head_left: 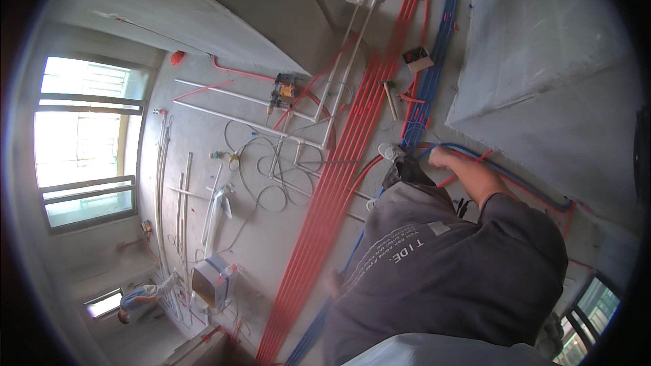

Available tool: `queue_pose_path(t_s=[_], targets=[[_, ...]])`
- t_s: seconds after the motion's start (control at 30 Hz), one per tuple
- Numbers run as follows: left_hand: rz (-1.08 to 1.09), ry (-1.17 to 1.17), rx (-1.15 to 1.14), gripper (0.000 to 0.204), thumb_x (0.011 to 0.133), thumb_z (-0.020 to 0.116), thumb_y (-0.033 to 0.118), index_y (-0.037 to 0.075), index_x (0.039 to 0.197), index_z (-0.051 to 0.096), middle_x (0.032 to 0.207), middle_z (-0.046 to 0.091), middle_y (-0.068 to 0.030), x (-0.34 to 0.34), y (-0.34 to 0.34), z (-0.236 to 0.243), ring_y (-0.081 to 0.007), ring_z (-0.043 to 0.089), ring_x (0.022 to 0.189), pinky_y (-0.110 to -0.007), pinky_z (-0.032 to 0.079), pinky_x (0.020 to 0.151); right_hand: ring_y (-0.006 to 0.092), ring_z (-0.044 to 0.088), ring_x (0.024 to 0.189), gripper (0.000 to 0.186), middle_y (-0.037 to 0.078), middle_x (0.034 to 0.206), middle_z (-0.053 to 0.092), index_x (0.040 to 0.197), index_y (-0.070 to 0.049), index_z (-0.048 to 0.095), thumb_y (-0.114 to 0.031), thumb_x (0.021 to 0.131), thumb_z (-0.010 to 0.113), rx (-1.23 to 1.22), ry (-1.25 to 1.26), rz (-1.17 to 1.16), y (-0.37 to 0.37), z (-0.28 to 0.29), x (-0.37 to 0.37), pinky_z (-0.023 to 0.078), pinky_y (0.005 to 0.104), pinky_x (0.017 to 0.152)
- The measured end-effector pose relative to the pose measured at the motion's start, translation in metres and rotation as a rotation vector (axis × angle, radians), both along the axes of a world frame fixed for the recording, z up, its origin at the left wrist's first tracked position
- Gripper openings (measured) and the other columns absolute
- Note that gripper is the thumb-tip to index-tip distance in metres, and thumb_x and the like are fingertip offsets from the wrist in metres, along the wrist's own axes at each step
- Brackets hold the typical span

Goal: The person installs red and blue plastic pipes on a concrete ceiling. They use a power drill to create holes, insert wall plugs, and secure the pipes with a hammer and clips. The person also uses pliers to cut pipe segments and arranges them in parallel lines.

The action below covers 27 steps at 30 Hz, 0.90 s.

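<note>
My right hand is out in front of my knee, close beside the curved blue pipe. Its fingers look curled in, and whatever they hold, if anything, is hidden. My left hand is a motion-smeared patch at the left side of my dark grey shirt, near the red pipes on the floor; its fingers cannot be made out. One light shoe stands at the end of the blue pipe bundle. A hammer with a pale handle lies beyond that shoe.
A small open cardboard box rests across the pipes. White pipes, a loose coiled cable and an orange-black power tool lie left. A larger box stands lower left. Another person is farther off. Concrete walls flank the pipes.
</note>
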State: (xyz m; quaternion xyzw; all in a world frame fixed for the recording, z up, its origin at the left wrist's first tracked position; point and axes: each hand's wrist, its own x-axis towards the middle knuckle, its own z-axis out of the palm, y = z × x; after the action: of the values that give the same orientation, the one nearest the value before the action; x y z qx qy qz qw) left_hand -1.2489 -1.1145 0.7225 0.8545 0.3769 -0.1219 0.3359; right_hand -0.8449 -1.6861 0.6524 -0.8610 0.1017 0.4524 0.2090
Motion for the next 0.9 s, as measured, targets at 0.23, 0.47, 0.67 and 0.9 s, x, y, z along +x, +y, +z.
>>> queue_pose_path(t_s=[0.23, 0.47, 0.67, 0.9], targets=[[0.265, 0.001, -0.379, 0.026, 0.095, 0.073, 0.030, 0.004, 0.095, 0.072, 0.078, 0.070, -0.0093, 0.089, -0.078, 0.038, -0.0231, 0.069, 0.069, -0.040, 0.053, 0.061, 0.0200, 0.069, 0.061, 0.015, 0.008, 0.072, 0.070, 0.081, -0.006, 0.069, -0.017, 0.090, 0.066, 0.354, -0.383, -0.088, -0.034, -0.082, 0.083, 0.056, 0.0372, 0.059], [0.576, 0.076, -0.388, 0.029, 0.099, 0.072, 0.021, -0.006, 0.108, 0.070, 0.078, 0.070, -0.0126, 0.124, -0.173, 0.118, -0.0208, 0.069, 0.064, -0.034, 0.057, 0.058, 0.0189, 0.067, 0.060, 0.011, 0.008, 0.074, 0.070, 0.086, -0.005, 0.070, -0.015, 0.089, 0.066, 0.325, -0.152, -0.235, -0.031, -0.044, 0.128, 0.053, 0.0360, 0.057], [0.586, 0.136, -0.427, 0.030, 0.097, 0.072, 0.023, -0.006, 0.105, 0.072, 0.076, 0.072, -0.0122, 0.088, -0.197, 0.098, -0.0223, 0.071, 0.067, -0.036, 0.058, 0.062, 0.0186, 0.065, 0.058, 0.012, 0.008, 0.076, 0.069, 0.091, -0.004, 0.069, -0.015, 0.091, 0.066, 0.233, -0.001, -0.371, -0.046, -0.021, 0.135, 0.048, 0.0348, 0.049], [0.491, 0.111, -0.439, 0.030, 0.098, 0.070, 0.024, -0.005, 0.105, 0.072, 0.075, 0.071, -0.0111, 0.036, -0.182, 0.055, -0.0212, 0.068, 0.066, -0.035, 0.056, 0.061, 0.0167, 0.066, 0.060, 0.011, 0.007, 0.079, 0.069, 0.094, -0.004, 0.068, -0.015, 0.092, 0.066, 0.368, -0.030, -0.428, -0.018, 0.017, 0.105, 0.048, 0.0321, 0.050]])
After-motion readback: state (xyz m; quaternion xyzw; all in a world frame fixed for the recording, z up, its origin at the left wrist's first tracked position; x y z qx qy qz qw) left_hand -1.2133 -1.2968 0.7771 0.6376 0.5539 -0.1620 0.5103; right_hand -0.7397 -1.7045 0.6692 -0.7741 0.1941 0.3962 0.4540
